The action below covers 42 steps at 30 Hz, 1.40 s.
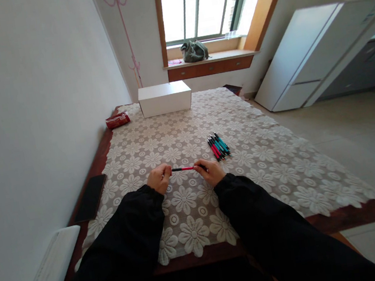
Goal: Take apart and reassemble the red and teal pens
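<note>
A red-and-black pen (pixel 186 169) is stretched level between my two hands, low over the flowered tablecloth (pixel 184 199). My left hand (pixel 160 178) is closed around its black end, on the left. At the other end, the fingers of my right hand (pixel 209 171) pinch the red part; the tip there is mostly hidden by the fingers. Just beyond my right hand lies a small bunch of pens (pixel 219 146), side by side, with red barrels on the left and teal ones on the right.
A white box (pixel 165 99) stands at the table's far end, with a dark red packet (pixel 117 120) left of it. Along the left edge lie a black flat phone-like slab (pixel 90 198) and a white device with a cable (pixel 53 266). A wall borders the left side.
</note>
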Each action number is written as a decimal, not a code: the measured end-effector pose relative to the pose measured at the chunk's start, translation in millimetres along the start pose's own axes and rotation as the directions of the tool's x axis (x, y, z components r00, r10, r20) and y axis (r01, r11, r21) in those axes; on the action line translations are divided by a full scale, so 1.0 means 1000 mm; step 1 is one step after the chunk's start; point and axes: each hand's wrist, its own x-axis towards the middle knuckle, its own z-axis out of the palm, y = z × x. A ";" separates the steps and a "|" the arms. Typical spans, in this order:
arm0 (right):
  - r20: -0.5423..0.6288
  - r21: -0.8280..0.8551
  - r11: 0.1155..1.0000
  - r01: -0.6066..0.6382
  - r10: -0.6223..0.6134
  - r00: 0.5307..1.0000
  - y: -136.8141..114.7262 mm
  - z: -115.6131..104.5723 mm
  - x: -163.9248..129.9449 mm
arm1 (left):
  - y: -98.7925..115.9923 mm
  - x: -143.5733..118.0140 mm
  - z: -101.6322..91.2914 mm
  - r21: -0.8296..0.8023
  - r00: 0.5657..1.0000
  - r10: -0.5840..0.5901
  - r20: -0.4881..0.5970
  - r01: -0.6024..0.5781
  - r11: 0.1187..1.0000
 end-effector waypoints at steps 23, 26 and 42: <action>-0.027 -0.046 0.998 0.030 -0.031 0.999 -0.004 -0.003 0.000 | 0.002 0.000 0.000 -0.019 1.000 0.011 -0.013 -0.011 1.000; -0.037 -0.026 0.999 0.046 -0.047 0.998 -0.005 -0.003 -0.001 | 0.005 0.000 -0.002 0.013 1.000 -0.010 0.008 0.010 1.000; -0.006 -0.028 0.996 0.080 -0.081 0.997 -0.003 -0.003 -0.001 | -0.001 0.000 -0.001 0.010 0.999 0.038 -0.030 -0.037 0.999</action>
